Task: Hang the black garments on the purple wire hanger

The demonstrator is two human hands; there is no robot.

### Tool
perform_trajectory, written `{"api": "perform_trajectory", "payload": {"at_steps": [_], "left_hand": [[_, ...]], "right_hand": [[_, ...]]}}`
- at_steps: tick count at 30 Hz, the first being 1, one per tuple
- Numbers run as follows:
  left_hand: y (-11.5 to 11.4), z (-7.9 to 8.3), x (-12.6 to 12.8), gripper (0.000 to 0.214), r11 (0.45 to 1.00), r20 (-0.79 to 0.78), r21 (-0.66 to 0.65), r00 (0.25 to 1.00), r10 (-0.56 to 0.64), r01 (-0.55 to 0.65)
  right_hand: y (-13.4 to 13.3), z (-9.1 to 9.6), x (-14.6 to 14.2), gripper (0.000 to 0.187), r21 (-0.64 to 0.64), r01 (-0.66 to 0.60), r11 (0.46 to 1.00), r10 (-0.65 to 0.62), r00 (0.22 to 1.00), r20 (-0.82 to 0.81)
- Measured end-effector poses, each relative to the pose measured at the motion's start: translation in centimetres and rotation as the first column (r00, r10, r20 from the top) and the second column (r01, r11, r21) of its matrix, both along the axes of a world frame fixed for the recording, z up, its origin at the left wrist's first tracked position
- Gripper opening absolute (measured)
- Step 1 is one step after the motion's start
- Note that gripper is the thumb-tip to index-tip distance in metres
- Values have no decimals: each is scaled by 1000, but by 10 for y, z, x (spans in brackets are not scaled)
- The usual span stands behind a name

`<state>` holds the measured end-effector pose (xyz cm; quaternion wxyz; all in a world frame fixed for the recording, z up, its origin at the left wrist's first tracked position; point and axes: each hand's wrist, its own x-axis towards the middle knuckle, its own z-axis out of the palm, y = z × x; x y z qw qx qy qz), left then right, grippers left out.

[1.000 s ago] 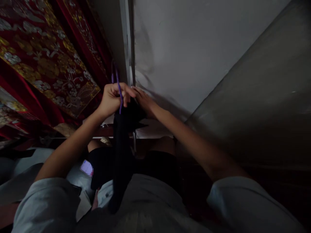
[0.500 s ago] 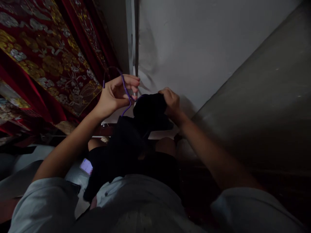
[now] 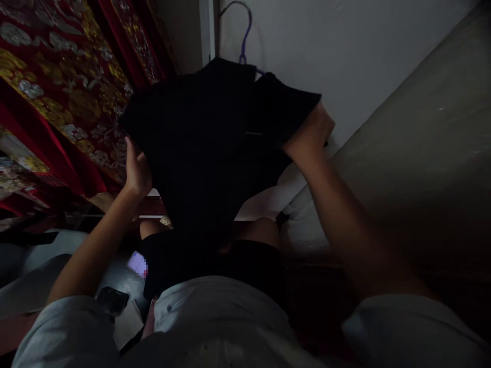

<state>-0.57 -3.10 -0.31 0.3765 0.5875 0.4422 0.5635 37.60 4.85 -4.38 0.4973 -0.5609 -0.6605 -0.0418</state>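
Note:
A black shirt [image 3: 199, 133], its details lost in the dark, hangs spread out in front of me on a purple clothes hanger [image 3: 247, 36]. The hanger's hook stands up above the neckline, and most of its body is hidden inside the cloth. At the shirt's left edge my left hand [image 3: 138, 166] closes on the sleeve, thumb in front and fingers partly behind the fabric. My right hand [image 3: 316, 128] is at the right sleeve, closed by the cloth's edge, its fingertips largely hidden.
A red curtain [image 3: 76, 87] with gold and silver flower patterns hangs at left. Behind the shirt stands a pale wall [image 3: 345, 46], with a large greyish sheet-like surface [image 3: 422, 143] at right. A lit phone [image 3: 137, 263] and a dark object [image 3: 112, 300] lie by my left thigh.
The bunched black cloth is now spread wide on the hanger. My left hand has let go of the hanger and moved down-left to the sleeve; my right hand has moved right and up.

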Motion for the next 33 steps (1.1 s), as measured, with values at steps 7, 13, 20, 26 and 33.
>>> {"api": "perform_trajectory", "payload": {"at_steps": [7, 13, 20, 26, 33], "left_hand": [[-30, -71, 7, 52, 969, 132, -10, 960, 246, -247], [-42, -126, 27, 39, 944, 252, -224, 922, 295, -241], [-40, -138, 22, 40, 926, 243, -227, 903, 353, -301], [-85, -169, 53, 65, 717, -119, 285, 719, 685, -636], [-77, -214, 121, 41, 944, -310, 302, 924, 226, -130]], "right_hand": [[-40, 16, -18, 57, 16, 38, 999, -40, 977, 207], [-69, -25, -44, 63, 142, -131, 981, 128, 991, 28], [-73, -130, -140, 31, -372, -495, 785, 382, 860, -339], [-115, -156, -151, 33, -316, -457, 832, 204, 780, -592], [-135, -133, -137, 24, -323, -653, 685, 290, 651, -701]]}}
